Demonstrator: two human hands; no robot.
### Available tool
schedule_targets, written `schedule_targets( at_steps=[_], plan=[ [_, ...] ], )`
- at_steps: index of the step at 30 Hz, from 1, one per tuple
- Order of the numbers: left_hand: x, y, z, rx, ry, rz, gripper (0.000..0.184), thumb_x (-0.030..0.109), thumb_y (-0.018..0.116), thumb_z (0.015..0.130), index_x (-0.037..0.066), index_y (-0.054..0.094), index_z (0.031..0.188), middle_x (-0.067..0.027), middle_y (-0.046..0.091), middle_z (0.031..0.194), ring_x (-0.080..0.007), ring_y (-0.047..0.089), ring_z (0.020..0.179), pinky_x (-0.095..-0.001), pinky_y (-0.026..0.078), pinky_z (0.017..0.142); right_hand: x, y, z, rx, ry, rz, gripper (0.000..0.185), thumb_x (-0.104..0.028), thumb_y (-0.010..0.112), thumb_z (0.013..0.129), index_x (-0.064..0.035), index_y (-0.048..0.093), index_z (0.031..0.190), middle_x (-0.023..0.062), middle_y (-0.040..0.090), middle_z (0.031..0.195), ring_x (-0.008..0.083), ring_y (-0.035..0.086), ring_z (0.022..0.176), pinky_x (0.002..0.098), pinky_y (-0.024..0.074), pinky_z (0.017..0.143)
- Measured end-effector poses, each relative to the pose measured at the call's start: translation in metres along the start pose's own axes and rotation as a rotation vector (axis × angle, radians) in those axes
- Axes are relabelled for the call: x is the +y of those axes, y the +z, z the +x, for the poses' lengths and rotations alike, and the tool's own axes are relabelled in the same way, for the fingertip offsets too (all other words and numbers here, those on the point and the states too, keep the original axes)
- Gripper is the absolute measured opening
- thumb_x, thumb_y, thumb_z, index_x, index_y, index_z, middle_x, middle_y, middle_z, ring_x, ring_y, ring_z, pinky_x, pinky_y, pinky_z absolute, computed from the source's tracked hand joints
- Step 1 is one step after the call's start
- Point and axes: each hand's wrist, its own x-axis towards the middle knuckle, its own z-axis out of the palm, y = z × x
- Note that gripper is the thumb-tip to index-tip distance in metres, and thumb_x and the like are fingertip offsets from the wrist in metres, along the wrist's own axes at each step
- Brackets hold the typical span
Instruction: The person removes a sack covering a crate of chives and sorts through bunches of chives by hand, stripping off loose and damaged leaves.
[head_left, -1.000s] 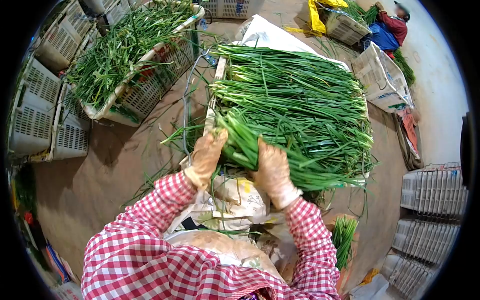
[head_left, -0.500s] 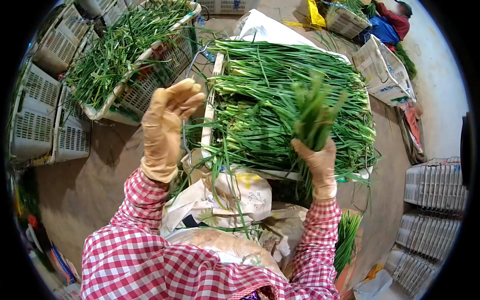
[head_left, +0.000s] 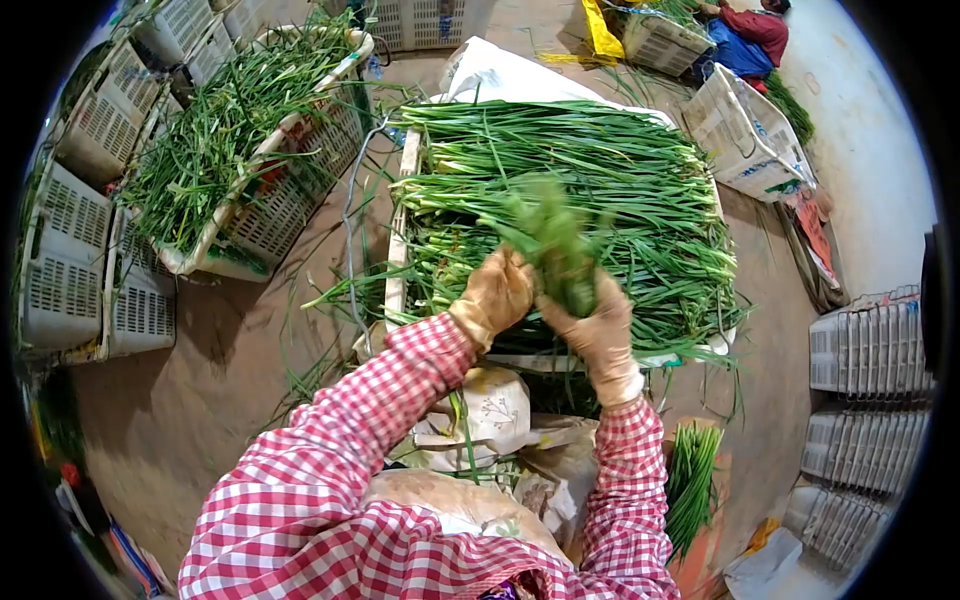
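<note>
My right hand (head_left: 600,335), in a pale glove, grips a bunch of chives (head_left: 560,245) upright above the crate; the bunch's tops are blurred by motion. Close against its left side is my left hand (head_left: 497,290), also gloved, with fingers curled together. Whether stems are pinched in those fingers is hidden. Below both hands, rows of chives (head_left: 640,170) lie sideways in a wide white crate (head_left: 397,260). A cream patterned cloth (head_left: 495,405) covers my lap, in front of the crate.
To the left stands a crate (head_left: 250,235) heaped with loose greens (head_left: 215,150), beside more crates (head_left: 65,260). Another chive bundle (head_left: 692,485) lies by my right side. Stacked crates (head_left: 865,350) line the right. A person (head_left: 755,40) sits far back right near a crate (head_left: 745,135).
My left hand has come from an open pose at the left over to the bunch, its fingers now curled. My right hand has brought the chives leftward. The view has shifted slightly.
</note>
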Motion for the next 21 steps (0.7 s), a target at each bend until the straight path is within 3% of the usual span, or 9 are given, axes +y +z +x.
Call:
schedule_targets(
  at_steps=[1,2,3,6,8,9,13,18,21],
  plan=[
    [-0.003,0.008,-0.001,0.275,-0.016,0.527,0.056,0.041,0.038,0.097,0.000,0.034,0.136,-0.0181,0.045,0.132,-0.0274,0.039,0.126,-0.0414,0.033,0.106,-0.006,0.005,-0.001,0.001,-0.187,-0.178,0.051,-0.021,0.078,0.068,-0.0048,0.058,0.112,0.0082,0.067,0.088,0.0238,0.064,0.077,0.0318,0.0511,0.070],
    [0.004,0.004,0.003,0.090,-0.247,-0.120,0.053,0.036,0.045,0.096,0.013,0.030,0.140,-0.0133,0.044,0.133,-0.0268,0.040,0.125,-0.0452,0.032,0.106,-0.011,0.008,-0.006,-0.124,-0.160,-0.369,0.061,-0.023,0.080,0.062,-0.0065,0.056,0.116,0.0109,0.062,0.098,0.0269,0.060,0.087,0.0366,0.0490,0.078],
    [-0.022,0.010,0.007,-0.215,0.319,0.168,0.063,0.039,0.052,0.092,0.018,0.023,0.144,-0.0143,0.042,0.136,-0.0309,0.034,0.130,-0.0503,0.026,0.108,-0.011,0.018,-0.017,-0.143,-0.121,-0.704,0.070,-0.030,0.079,0.059,-0.0079,0.053,0.119,0.0114,0.057,0.106,0.0285,0.054,0.099,0.0405,0.0407,0.092],
    [-0.016,0.029,-0.003,-0.344,0.360,0.314,0.082,0.030,0.069,0.082,0.021,0.018,0.146,-0.0161,0.036,0.141,-0.0349,0.031,0.131,-0.0535,0.020,0.110,-0.035,0.026,-0.040,-0.176,-0.013,-0.852,0.083,-0.037,0.080,0.055,-0.0109,0.046,0.127,0.0105,0.047,0.119,0.0288,0.039,0.117,0.0487,0.0218,0.104],
    [-0.011,0.045,-0.026,-0.233,0.217,0.170,0.080,0.029,0.067,0.082,0.022,0.019,0.146,-0.0160,0.032,0.144,-0.0391,0.027,0.133,-0.0546,0.018,0.111,-0.052,0.028,-0.055,-0.199,-0.030,-0.800,0.092,-0.034,0.080,0.053,-0.0132,0.041,0.134,0.0110,0.043,0.125,0.0318,0.035,0.121,0.0506,0.0196,0.106],
    [-0.015,0.060,-0.042,-0.061,0.181,0.071,0.059,0.034,0.055,0.089,0.022,0.030,0.141,-0.0135,0.041,0.137,-0.0362,0.030,0.132,-0.0526,0.022,0.110,-0.060,0.029,-0.061,-0.215,-0.056,-0.784,0.094,-0.033,0.080,0.052,-0.0141,0.040,0.135,0.0106,0.041,0.126,0.0327,0.033,0.122,0.0511,0.0188,0.107],
    [-0.007,0.107,-0.071,0.155,0.129,0.094,0.041,0.032,0.035,0.099,0.007,0.044,0.130,-0.0139,0.053,0.124,-0.0343,0.037,0.128,-0.0485,0.026,0.111,-0.062,0.039,-0.090,0.014,-0.336,-0.872,0.043,-0.022,0.055,0.081,-0.0213,0.052,0.124,-0.0002,0.045,0.130,0.0254,0.039,0.117,0.0499,0.0224,0.106],
    [0.016,0.169,-0.058,-0.010,0.254,0.495,0.051,0.032,0.039,0.098,0.002,0.031,0.138,-0.0181,0.055,0.120,-0.0321,0.044,0.123,-0.0503,0.030,0.108,-0.085,0.039,-0.078,0.129,-0.563,-0.569,0.039,-0.026,0.064,0.074,-0.0313,0.063,0.112,-0.0035,0.049,0.125,0.0279,0.043,0.115,0.0498,0.0347,0.099],
    [0.025,0.143,-0.058,0.143,0.066,0.474,0.048,0.034,0.039,0.098,0.002,0.038,0.132,-0.0151,0.056,0.117,-0.0254,0.051,0.112,-0.0424,0.039,0.100,-0.080,0.050,-0.050,0.103,-0.536,-0.458,0.069,-0.030,0.073,0.063,-0.0123,0.052,0.126,0.0066,0.053,0.119,0.0311,0.044,0.116,0.0514,0.0335,0.100]
  ],
)
